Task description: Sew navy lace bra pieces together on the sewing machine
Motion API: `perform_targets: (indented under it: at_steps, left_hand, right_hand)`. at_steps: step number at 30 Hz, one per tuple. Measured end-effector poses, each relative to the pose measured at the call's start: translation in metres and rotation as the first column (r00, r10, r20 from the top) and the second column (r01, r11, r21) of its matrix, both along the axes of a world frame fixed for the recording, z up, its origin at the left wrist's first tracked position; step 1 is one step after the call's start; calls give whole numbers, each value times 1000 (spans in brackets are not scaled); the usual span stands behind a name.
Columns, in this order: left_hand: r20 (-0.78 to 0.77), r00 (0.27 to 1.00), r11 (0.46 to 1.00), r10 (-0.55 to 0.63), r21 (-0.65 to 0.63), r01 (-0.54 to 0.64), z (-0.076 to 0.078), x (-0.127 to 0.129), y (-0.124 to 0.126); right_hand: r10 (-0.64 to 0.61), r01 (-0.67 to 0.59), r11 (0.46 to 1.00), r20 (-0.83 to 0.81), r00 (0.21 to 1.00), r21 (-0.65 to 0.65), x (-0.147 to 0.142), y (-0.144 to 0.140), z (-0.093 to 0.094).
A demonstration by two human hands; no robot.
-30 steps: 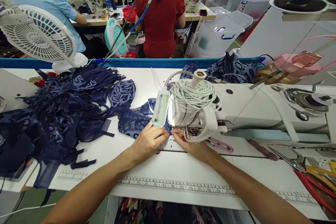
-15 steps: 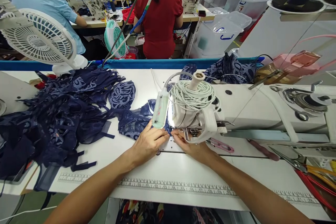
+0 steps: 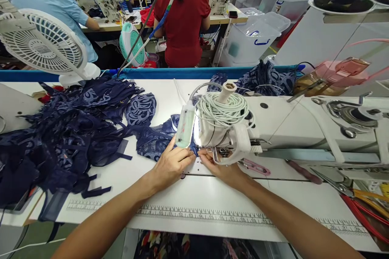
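Observation:
A navy lace garment piece lies on the machine bed, its right end under the head of a white sewing machine. My left hand presses its closed fingers on the near edge of the lace, just left of the needle area. Close to the needle area, my right hand has its fingertips pinched at the same fabric edge, partly covered by the machine head. The needle and the fabric beneath it are hidden. A lit lamp with a pale green cover hangs over the lace.
A heap of navy lace pieces covers the left side. More lace lies behind the machine. A pink thread snipper, scissors and a printed ruler are on the table. A white fan stands at back left; co-workers sit beyond.

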State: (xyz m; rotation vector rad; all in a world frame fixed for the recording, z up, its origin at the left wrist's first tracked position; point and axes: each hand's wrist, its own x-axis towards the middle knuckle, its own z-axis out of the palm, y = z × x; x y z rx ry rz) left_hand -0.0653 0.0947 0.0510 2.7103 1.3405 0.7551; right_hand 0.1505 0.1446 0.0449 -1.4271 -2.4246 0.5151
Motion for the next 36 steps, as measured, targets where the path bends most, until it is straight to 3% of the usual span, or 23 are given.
perform_targets:
  at_steps: [6, 15, 22, 30, 36]
  left_hand:
    - [-5, 1000, 1000, 9, -10, -9, 1, 0, -1]
    - [-12, 1000, 1000, 9, -18, -9, 3, 1, -1]
    - [-19, 1000, 1000, 7, -9, -8, 4, 1, -1]
    - [-17, 1000, 1000, 4, 1, -4, 6, 1, -1]
    - [-9, 1000, 1000, -6, 1, 6, 9, 1, -1]
  right_hand:
    - [29, -29, 998, -1, 1000, -55, 2, 0, -2]
    - [49, -45, 997, -46, 998, 67, 1, -3, -1]
    - [78, -77, 996, -31, 996, 34, -1, -1, 13]
    - [59, -57, 998, -52, 997, 40, -2, -2, 6]
    - [196, -195, 980, -25, 980, 38, 7, 0, 5]
